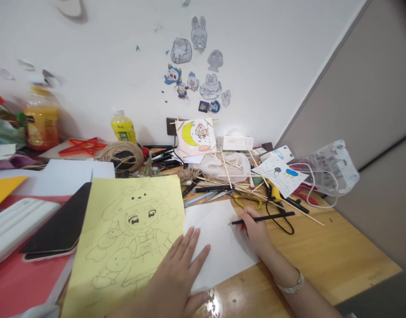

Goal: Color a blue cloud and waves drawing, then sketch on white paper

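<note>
My left hand (181, 269) lies flat with its fingers spread, across the right edge of a yellow sheet (100, 221) and onto a white sheet of paper (212, 229). The yellow sheet bears a line drawing of a cartoon girl in an animal hat. Over the right part of the white sheet, my right hand (254, 229) is closed around a slim black pencil (272, 217). The pencil lies nearly level, its tip pointing left above the paper. No clear marks can be made out on the white sheet. A bracelet circles my right wrist.
Behind the papers lie pens, wooden sticks (249, 190), yellow-handled scissors (247, 202) and a twine roll (122, 155). A moon drawing (196, 137) leans on the wall. Juice bottles (41, 117) stand back left. Left are a black tablet-like object (60, 225) and a white case (20, 227).
</note>
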`<state>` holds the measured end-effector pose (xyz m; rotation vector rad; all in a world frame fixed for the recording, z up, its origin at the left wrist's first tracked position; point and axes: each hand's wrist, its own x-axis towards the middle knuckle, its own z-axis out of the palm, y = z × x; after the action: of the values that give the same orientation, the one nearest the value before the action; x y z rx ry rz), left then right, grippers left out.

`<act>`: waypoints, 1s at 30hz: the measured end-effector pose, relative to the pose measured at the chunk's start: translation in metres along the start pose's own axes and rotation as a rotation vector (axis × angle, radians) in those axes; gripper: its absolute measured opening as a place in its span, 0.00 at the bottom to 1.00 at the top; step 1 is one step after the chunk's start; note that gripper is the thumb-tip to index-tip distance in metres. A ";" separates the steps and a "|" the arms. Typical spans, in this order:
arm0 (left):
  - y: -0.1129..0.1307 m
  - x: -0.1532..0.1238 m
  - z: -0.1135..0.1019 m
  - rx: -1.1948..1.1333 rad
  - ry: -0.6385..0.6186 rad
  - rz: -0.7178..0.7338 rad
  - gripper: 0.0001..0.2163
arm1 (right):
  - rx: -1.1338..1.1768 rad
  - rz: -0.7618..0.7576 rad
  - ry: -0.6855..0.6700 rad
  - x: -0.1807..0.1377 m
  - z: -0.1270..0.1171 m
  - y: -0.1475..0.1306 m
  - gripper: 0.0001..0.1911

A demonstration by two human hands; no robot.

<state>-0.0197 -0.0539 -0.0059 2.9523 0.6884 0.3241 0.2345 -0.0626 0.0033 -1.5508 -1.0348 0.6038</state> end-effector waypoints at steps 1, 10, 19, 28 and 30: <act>0.001 0.001 -0.002 -0.009 -0.027 0.002 0.33 | 0.002 -0.009 0.009 0.001 -0.001 0.000 0.17; 0.007 0.010 -0.022 -0.124 -0.202 -0.044 0.35 | 0.050 -0.170 -0.060 0.003 0.002 -0.001 0.15; 0.008 0.009 -0.026 -0.141 -0.219 -0.056 0.35 | 0.117 -0.154 -0.302 -0.009 0.015 -0.009 0.22; 0.005 0.007 -0.012 -0.051 -0.127 -0.014 0.34 | -0.029 -0.112 -0.514 -0.014 0.023 -0.010 0.27; 0.004 0.007 -0.010 -0.045 -0.111 -0.002 0.34 | -0.058 -0.124 -0.532 -0.014 0.023 -0.012 0.27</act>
<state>-0.0139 -0.0537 0.0058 2.9004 0.6604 0.1710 0.2054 -0.0636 0.0069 -1.3910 -1.5454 0.9334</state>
